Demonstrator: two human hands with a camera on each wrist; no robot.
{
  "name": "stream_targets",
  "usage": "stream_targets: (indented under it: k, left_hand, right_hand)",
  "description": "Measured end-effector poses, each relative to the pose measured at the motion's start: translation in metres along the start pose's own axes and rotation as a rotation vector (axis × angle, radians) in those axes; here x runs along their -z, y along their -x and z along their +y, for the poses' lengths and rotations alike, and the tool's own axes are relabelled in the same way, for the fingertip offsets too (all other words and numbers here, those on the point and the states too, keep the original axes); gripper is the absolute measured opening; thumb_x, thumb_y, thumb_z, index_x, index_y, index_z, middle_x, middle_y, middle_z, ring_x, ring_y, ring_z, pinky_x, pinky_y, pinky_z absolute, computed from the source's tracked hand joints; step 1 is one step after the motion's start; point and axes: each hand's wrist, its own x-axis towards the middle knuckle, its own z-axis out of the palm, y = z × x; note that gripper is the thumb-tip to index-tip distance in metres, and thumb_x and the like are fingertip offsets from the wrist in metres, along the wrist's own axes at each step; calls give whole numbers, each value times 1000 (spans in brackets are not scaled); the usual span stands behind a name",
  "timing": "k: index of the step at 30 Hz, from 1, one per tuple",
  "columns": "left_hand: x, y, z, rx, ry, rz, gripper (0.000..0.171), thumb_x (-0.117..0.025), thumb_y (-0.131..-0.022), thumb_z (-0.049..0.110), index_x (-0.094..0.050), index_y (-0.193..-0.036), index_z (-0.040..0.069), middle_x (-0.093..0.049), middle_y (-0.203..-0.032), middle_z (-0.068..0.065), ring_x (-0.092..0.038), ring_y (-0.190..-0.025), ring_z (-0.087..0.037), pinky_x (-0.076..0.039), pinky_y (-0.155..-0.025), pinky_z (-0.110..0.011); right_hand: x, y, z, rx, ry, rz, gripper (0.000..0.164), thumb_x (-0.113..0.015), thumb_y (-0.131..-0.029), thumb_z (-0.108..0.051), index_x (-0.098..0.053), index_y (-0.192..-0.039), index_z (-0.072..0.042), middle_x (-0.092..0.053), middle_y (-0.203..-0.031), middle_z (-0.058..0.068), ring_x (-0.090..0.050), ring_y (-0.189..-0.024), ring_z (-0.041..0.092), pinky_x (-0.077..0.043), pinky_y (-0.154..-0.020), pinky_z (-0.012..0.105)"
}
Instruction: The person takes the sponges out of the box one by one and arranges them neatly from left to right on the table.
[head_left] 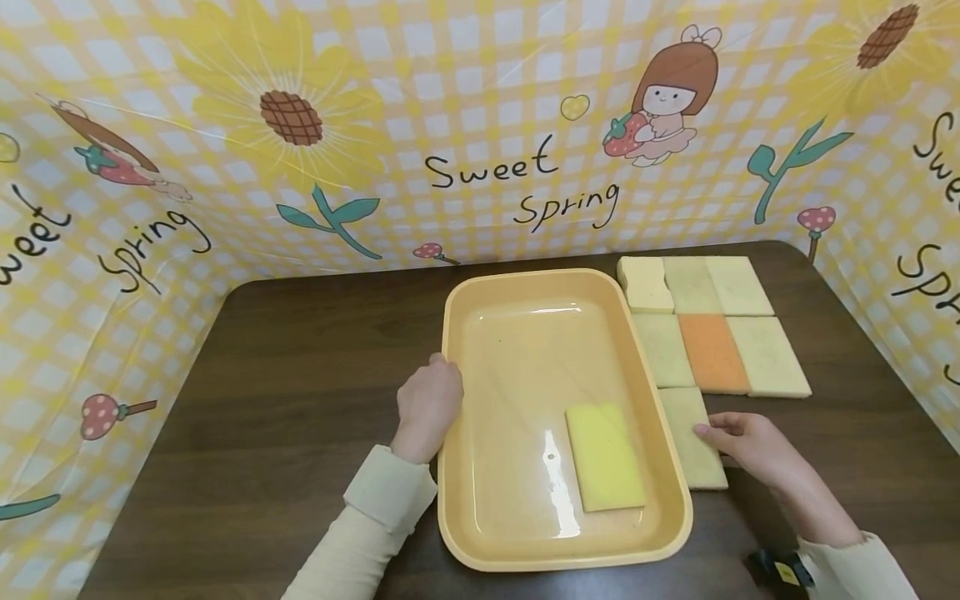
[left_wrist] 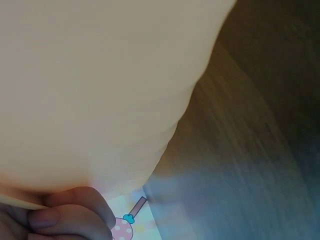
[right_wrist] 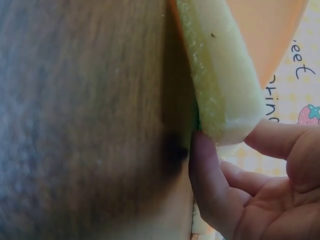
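Note:
A cream-yellow plastic tray lies on the dark wooden table, with one yellow sponge flat inside at its lower right. My left hand grips the tray's left rim. In the left wrist view, curled fingers show at the rim beside the tray's pale wall. To the right of the tray, my right hand pinches the right edge of a pale green sponge. The right wrist view shows this sponge between thumb and fingers at one end.
Beyond that sponge, several more sponges lie side by side in two rows: pale green ones, an orange one and a thicker cream one. A patterned cloth stands around the table. A black object sits by the right sleeve.

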Motion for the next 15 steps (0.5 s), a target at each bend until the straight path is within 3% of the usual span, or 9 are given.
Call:
stream_targets:
  k: [15]
  left_hand:
    - [-1,0,-1,-30,-27,17,31,-42,-101,19,-55,-83,-2,-56,-62,-14,-59,-51,-27,-48,-45,-42]
  right_hand:
    - [-1,-4,1,-12,-42,10,56,-52,-98,-25,-43,-122,25,-58,-113,37,-67,-91,24,-57,-76,37]
